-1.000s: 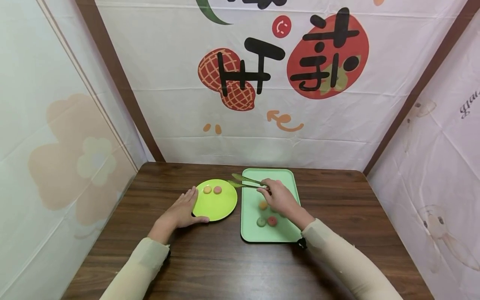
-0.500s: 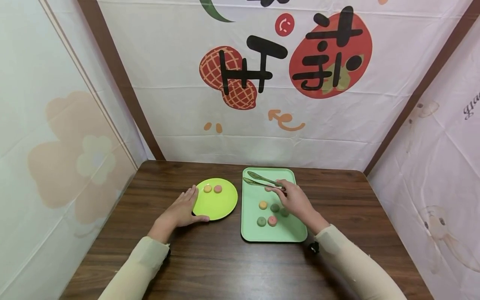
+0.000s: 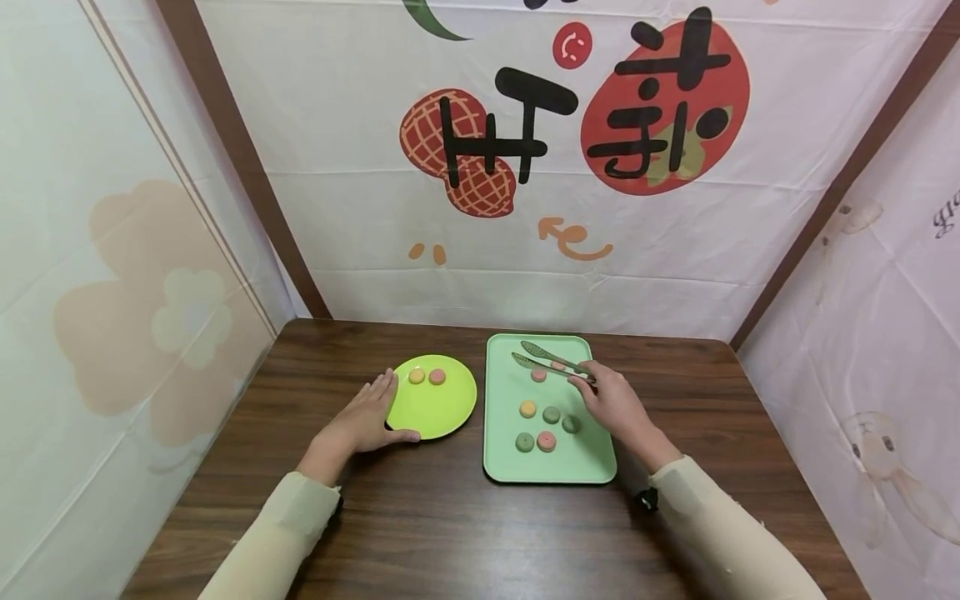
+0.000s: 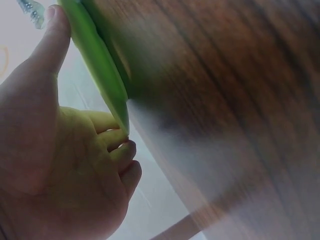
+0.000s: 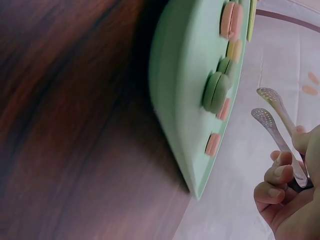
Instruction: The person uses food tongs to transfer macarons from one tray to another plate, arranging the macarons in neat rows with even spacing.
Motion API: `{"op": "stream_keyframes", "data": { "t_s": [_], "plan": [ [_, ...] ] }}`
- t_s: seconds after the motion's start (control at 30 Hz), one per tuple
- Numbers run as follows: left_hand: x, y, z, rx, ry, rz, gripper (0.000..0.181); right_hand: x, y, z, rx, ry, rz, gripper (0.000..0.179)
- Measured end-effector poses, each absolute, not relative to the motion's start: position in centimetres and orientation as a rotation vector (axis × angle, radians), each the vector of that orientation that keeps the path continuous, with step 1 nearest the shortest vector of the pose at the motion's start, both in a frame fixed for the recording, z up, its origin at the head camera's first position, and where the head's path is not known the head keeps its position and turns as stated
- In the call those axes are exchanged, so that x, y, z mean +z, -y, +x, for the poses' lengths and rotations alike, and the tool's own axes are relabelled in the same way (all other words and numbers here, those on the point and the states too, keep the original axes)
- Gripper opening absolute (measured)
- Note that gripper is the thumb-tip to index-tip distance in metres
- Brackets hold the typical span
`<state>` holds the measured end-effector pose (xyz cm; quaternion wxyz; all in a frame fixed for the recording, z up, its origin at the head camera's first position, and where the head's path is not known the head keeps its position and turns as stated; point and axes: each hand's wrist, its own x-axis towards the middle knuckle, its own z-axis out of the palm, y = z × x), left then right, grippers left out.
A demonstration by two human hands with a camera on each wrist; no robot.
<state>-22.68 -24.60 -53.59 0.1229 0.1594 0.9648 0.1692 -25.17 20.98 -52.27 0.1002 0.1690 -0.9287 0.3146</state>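
Observation:
My left hand (image 3: 362, 417) lies spread against the left rim of a round yellow-green plate (image 3: 431, 417), thumb at its near side. On that plate sit a yellow macaron (image 3: 416, 377) and a pink macaron (image 3: 437, 377), side by side. My right hand (image 3: 617, 404) holds metal tongs (image 5: 276, 130) above the far right part of a light green tray (image 3: 502, 467). The perforated tips of the tongs are apart with nothing between them. Beneath lie pink macarons (image 5: 213, 144); nearer are a yellow macaron (image 3: 528, 409), green macarons (image 3: 551, 414) and another pink one (image 3: 547, 441).
Plate and tray stand close together on a dark wooden table (image 3: 442, 533), with a narrow gap between them. A white printed cloth (image 3: 360, 225) hangs behind the table's far edge, and more cloth hangs at both sides.
My right hand has carried the tongs rightward, from near the plate's right edge to over the tray's far right part. The left hand stays at the plate.

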Motion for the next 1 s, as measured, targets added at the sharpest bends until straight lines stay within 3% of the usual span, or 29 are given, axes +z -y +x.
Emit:
{"op": "stream_keyframes", "data": {
  "t_s": [1.0],
  "plan": [
    [-53.1,24.4,-22.3,0.52,-2.821,0.459,0.128,-53.2,-23.3,-24.0,0.964,2.862,0.407,0.04]
  ]
}}
